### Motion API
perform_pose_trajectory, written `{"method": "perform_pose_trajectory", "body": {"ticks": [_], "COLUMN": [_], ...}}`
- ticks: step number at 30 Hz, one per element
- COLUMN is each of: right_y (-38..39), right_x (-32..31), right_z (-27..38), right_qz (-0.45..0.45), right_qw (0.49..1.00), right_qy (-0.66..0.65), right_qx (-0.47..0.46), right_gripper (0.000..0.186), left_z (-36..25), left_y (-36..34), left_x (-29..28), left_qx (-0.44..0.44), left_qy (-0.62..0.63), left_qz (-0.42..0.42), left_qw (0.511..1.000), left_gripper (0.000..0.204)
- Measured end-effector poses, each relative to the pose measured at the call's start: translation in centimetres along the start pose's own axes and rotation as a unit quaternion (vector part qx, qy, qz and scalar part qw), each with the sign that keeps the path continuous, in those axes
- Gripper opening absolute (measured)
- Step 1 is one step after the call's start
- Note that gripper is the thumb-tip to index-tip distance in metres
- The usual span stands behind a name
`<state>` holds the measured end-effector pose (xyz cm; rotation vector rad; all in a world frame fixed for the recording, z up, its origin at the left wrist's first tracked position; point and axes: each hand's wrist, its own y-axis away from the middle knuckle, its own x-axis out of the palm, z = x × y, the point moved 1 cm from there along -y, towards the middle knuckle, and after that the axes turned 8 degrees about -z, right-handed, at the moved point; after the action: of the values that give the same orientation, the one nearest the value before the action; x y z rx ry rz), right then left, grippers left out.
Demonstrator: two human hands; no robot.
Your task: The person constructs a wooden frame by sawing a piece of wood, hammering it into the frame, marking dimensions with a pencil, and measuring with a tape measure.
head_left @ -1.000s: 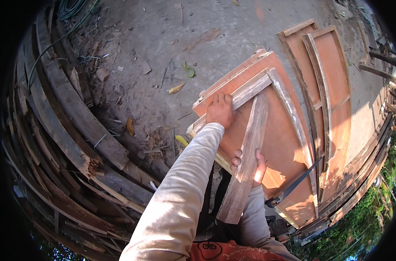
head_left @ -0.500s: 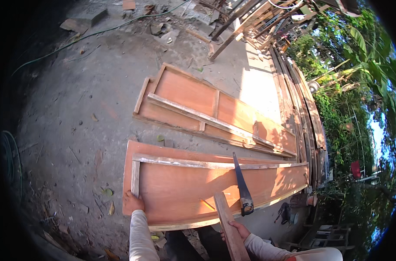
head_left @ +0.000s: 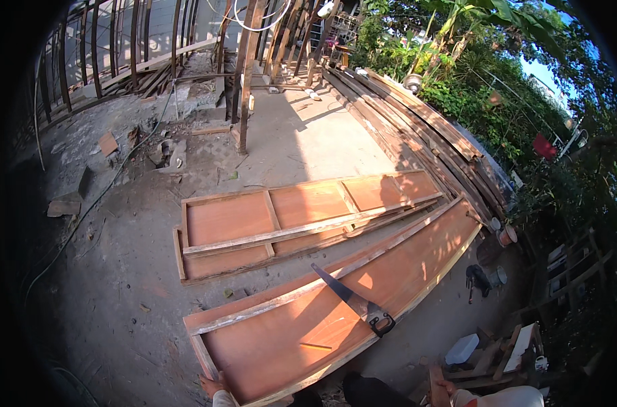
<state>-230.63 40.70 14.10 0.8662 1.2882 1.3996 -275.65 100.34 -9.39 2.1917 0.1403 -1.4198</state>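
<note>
Well, the middle panel (head_left: 227,222) has crossbars (head_left: 272,211), the lower-centre panel (head_left: 257,353) shows none; left hand (head_left: 211,384) touches that one's end strip (head_left: 204,356), grip unclear, right hand (head_left: 447,387) clamped on a board (head_left: 435,384)

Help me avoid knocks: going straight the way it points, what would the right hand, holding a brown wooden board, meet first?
Past that board, the right hand would probably meet a dark cloth trouser leg; depth unclear.

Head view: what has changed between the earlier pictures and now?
The right hand, still gripping the loose board, has moved it off the panel to the lower right. The view has lifted and turned right. The left hand stays at the panel's end; the handsaw still lies across the panel.
</note>
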Motion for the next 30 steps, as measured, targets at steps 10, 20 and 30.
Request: {"method": "perform_pose_trajectory", "body": {"ticks": [10, 20, 30], "right_y": [-3.4, -7.7, -11.5], "right_x": [-23.6, -46.9, -55.2], "right_z": [6.3, 12.3, 17.6], "right_qz": [0.014, -0.020, 0.011], "right_qw": [0.989, 0.966, 0.967], "right_qy": [-0.143, -0.256, -0.252], "right_qx": [-0.014, 0.012, 0.043], "right_gripper": [0.048, 0.050, 0.053], "left_z": [-5.6, -23.4, -40.2], "left_y": [34.8, 63.9, 78.6], "left_x": [0.6, 14.8, 19.5], "left_qx": [0.089, 0.323, 0.351], "left_qy": [-0.018, -0.168, -0.158], "left_qz": [0.179, 0.243, 0.243], "left_qw": [0.980, 0.899, 0.890], "left_gripper": [0.044, 0.059, 0.056]}}
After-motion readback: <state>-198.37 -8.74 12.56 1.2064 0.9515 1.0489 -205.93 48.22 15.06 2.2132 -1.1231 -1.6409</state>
